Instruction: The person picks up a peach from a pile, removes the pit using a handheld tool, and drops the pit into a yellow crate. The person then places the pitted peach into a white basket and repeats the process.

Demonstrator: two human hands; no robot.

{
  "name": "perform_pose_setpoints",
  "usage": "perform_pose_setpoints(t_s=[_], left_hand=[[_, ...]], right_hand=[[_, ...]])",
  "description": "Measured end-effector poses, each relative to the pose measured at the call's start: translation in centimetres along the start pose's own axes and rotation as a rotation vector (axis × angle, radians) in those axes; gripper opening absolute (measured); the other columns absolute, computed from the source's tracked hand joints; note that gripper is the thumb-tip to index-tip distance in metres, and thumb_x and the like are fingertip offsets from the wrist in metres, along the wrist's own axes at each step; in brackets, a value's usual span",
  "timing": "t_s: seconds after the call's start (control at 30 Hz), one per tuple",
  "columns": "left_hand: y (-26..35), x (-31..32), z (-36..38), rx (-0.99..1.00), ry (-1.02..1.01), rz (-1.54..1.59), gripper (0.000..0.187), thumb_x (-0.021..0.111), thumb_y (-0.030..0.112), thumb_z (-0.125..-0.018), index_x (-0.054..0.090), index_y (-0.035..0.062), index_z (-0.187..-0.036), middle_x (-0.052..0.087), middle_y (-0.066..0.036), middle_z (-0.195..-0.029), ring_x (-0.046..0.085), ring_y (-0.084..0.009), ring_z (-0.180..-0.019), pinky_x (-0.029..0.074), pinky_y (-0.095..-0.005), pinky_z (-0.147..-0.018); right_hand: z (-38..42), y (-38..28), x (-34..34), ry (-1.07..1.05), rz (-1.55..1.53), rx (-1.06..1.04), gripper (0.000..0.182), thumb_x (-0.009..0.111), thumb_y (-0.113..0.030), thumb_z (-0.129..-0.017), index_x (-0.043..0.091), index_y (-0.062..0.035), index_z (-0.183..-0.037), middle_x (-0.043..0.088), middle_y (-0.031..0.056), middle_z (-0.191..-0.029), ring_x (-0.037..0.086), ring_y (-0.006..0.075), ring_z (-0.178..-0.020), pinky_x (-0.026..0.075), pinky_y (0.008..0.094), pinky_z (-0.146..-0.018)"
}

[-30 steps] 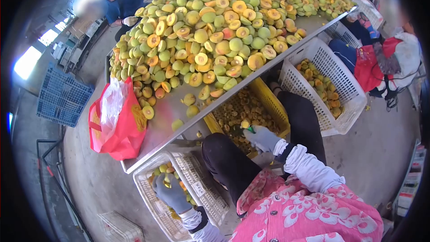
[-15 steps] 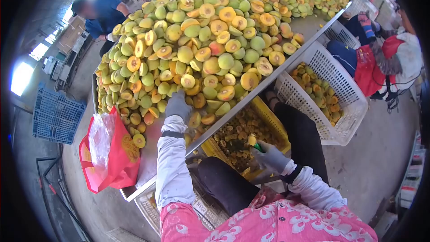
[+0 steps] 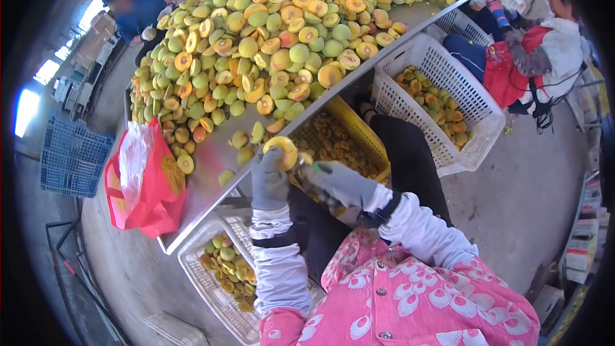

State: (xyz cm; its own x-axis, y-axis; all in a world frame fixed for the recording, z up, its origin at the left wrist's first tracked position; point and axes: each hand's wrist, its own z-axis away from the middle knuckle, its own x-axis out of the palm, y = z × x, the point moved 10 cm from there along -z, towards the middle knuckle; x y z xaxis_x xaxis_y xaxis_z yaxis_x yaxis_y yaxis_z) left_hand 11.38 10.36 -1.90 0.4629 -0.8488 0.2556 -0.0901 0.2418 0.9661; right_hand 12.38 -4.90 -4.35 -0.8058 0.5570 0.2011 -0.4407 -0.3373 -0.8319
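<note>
Over the near edge of the metal table (image 3: 213,154), my gloved left hand (image 3: 270,183) is closed around a halved peach (image 3: 282,152), its cut yellow face showing. My gloved right hand (image 3: 341,183) is beside it, wrapped round a small tool with a green handle (image 3: 316,166). The tool's end is close to the peach half; blur hides whether they touch. Beyond my hands, a large heap of green and yellow peach halves (image 3: 256,48) covers much of the table. Under my right hand, a yellow crate (image 3: 368,136) holds small brownish-yellow pieces.
White baskets with peach halves stand to the right (image 3: 477,83) and lower left (image 3: 202,282). A red bag (image 3: 150,202) hangs by the table's left corner. Blue crates (image 3: 75,157) are at far left. One person (image 3: 138,16) bends behind the heap; another (image 3: 538,57) sits at right.
My left hand has come back from the heap with a peach half. My right hand has moved up and left to meet it, and the yellow piece on its tool is no longer clearly visible.
</note>
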Motion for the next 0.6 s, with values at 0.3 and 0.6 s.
perform_pose_setpoints(t_s=[0.3,0.6], left_hand=[[2.2,3.8,5.4,0.115,0.13,0.18,0.051,0.043,0.041,-0.104,0.056,-0.0048,-0.121,0.062,-0.009,-0.101,0.062,-0.0177,-0.09,0.051,-0.0284,-0.081],[4.3,4.4,6.8,0.135,0.202,0.047,0.049,0.04,0.04,-0.105,0.061,-0.0042,-0.107,0.065,-0.011,-0.096,0.063,-0.0162,-0.081,0.052,-0.0288,-0.075]], right_hand=[[4.2,-1.6,1.2,0.226,0.146,-0.199,0.03,0.063,-0.036,-0.095,0.06,-0.0064,-0.099,0.059,0.0038,-0.065,0.056,0.015,-0.05,0.044,0.0316,-0.048],[6.2,-4.6,1.7,0.492,0.605,-0.622,0.037,0.059,-0.029,-0.096,0.054,-0.0013,-0.12,0.064,0.0269,-0.08,0.064,0.0459,-0.076,0.049,0.0486,-0.061]])
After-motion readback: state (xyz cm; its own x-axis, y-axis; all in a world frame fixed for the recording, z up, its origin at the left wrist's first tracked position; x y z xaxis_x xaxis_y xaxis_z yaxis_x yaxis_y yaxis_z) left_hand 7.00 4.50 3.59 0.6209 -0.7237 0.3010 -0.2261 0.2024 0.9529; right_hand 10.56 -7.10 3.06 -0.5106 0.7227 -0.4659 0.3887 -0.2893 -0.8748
